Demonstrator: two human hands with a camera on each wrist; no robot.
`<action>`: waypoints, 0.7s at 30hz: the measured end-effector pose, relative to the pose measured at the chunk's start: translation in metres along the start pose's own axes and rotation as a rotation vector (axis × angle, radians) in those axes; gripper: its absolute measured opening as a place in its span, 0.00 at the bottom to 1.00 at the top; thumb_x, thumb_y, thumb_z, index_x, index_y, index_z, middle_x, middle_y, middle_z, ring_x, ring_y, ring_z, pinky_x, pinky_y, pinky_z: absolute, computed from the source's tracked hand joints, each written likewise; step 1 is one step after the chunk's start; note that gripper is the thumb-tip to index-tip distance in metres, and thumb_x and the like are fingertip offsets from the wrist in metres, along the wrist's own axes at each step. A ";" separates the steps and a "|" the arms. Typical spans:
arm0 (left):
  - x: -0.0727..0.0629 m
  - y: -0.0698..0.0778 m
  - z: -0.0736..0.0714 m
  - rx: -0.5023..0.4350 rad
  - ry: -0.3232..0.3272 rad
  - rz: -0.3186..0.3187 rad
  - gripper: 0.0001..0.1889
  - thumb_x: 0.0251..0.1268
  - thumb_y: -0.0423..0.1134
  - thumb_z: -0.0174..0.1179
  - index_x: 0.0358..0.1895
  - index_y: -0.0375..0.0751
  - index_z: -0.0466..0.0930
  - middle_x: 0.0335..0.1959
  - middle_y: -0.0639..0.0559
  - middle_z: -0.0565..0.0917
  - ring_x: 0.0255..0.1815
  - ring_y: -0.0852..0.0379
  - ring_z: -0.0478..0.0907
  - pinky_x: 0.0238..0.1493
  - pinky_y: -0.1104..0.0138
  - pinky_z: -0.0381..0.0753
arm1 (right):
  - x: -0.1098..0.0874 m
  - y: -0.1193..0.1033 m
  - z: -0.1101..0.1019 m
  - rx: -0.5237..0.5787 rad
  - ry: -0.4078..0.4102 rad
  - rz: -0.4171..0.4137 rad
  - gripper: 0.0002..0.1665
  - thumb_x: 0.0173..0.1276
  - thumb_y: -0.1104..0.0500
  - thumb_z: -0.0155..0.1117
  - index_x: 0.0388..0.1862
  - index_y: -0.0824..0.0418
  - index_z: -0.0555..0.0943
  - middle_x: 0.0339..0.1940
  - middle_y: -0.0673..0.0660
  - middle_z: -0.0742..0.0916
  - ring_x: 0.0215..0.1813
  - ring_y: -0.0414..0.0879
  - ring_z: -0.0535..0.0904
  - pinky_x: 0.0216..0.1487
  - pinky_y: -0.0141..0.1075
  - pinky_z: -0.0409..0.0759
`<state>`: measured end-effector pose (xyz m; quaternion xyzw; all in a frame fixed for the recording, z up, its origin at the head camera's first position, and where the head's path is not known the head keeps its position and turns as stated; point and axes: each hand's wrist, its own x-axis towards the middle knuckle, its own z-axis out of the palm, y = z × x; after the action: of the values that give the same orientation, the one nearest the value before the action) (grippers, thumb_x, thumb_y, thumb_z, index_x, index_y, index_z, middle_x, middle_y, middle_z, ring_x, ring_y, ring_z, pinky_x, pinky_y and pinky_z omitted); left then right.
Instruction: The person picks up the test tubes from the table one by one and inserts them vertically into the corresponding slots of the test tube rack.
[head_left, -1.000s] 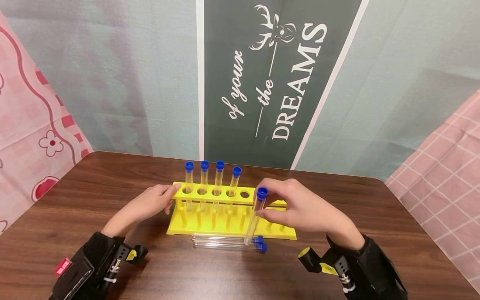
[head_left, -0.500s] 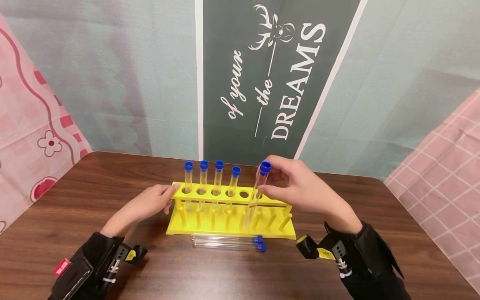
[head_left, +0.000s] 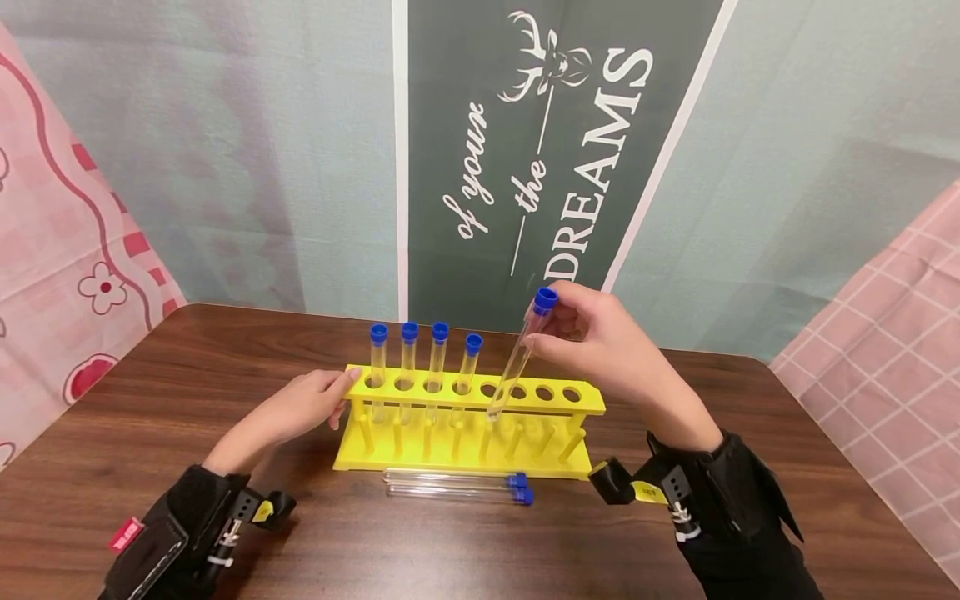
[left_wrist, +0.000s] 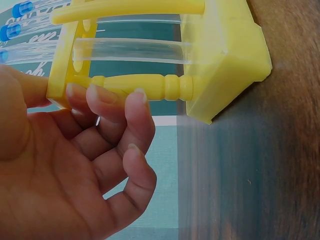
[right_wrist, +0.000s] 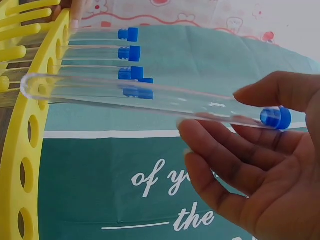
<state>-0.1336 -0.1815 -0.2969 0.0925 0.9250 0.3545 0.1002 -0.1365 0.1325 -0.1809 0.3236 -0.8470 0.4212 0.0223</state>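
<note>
My right hand (head_left: 603, 342) pinches a clear test tube (head_left: 519, 358) with a blue cap between thumb and fingers, near the capped end. The tube tilts, cap up and to the right. Its rounded bottom overlaps the yellow test tube rack (head_left: 555, 405) around the fifth hole from the left; in the right wrist view it lies close over the rack's top bar (right_wrist: 34, 112). At the rack's left end, my left hand (head_left: 311, 402) grips the top bar, thumb above and fingers curled beneath beside the end post (left_wrist: 135, 87). Several capped tubes (head_left: 438, 357) stand in the left holes.
Two more blue-capped test tubes (head_left: 450, 483) lie side by side on the brown wooden table (head_left: 420, 554), just in front of the rack. Upright pegs (head_left: 516, 440) line the rack's base. A printed cloth (head_left: 330, 167) hangs behind the table.
My right hand has lifted the test tube up and away from the table's front, from before the rack to over its top bar. My left hand has stayed on the rack.
</note>
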 end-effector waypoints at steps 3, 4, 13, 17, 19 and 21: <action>0.000 0.001 0.000 -0.003 0.002 0.001 0.26 0.73 0.53 0.35 0.23 0.37 0.68 0.15 0.48 0.71 0.17 0.56 0.62 0.23 0.65 0.60 | 0.002 0.000 0.000 -0.004 0.035 0.012 0.07 0.59 0.69 0.62 0.35 0.67 0.74 0.30 0.57 0.81 0.33 0.46 0.79 0.37 0.34 0.77; -0.001 0.001 0.000 -0.002 0.002 0.002 0.26 0.73 0.52 0.35 0.23 0.37 0.68 0.15 0.48 0.71 0.17 0.56 0.62 0.23 0.65 0.60 | 0.002 0.000 0.000 -0.007 0.043 0.013 0.07 0.59 0.69 0.62 0.35 0.67 0.74 0.30 0.57 0.81 0.33 0.46 0.79 0.37 0.34 0.77; 0.000 0.000 0.001 -0.001 0.001 0.003 0.26 0.74 0.52 0.35 0.23 0.37 0.68 0.16 0.48 0.71 0.18 0.56 0.63 0.23 0.65 0.61 | 0.005 0.001 0.002 -0.041 0.082 0.019 0.06 0.60 0.67 0.62 0.35 0.65 0.74 0.30 0.56 0.81 0.33 0.46 0.77 0.35 0.33 0.75; -0.001 0.001 0.001 -0.001 0.004 0.006 0.26 0.74 0.52 0.35 0.22 0.37 0.68 0.16 0.48 0.71 0.18 0.55 0.63 0.23 0.65 0.61 | 0.008 0.002 0.002 -0.039 0.087 0.037 0.06 0.60 0.66 0.62 0.34 0.65 0.74 0.30 0.56 0.81 0.33 0.46 0.78 0.35 0.33 0.75; -0.001 0.001 0.001 -0.002 0.006 0.010 0.26 0.74 0.52 0.35 0.22 0.38 0.68 0.15 0.48 0.71 0.18 0.55 0.63 0.23 0.65 0.61 | 0.010 0.002 0.003 -0.038 0.086 0.041 0.06 0.60 0.67 0.62 0.35 0.65 0.74 0.31 0.57 0.81 0.34 0.46 0.78 0.35 0.33 0.76; -0.001 0.002 0.001 -0.001 0.007 0.011 0.26 0.73 0.52 0.35 0.22 0.38 0.68 0.15 0.48 0.71 0.18 0.56 0.63 0.24 0.65 0.61 | 0.011 0.002 0.003 -0.041 0.082 0.041 0.06 0.60 0.67 0.62 0.36 0.65 0.74 0.31 0.57 0.81 0.35 0.45 0.78 0.36 0.33 0.76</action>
<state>-0.1317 -0.1798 -0.2965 0.0963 0.9248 0.3557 0.0949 -0.1463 0.1253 -0.1809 0.2879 -0.8602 0.4173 0.0549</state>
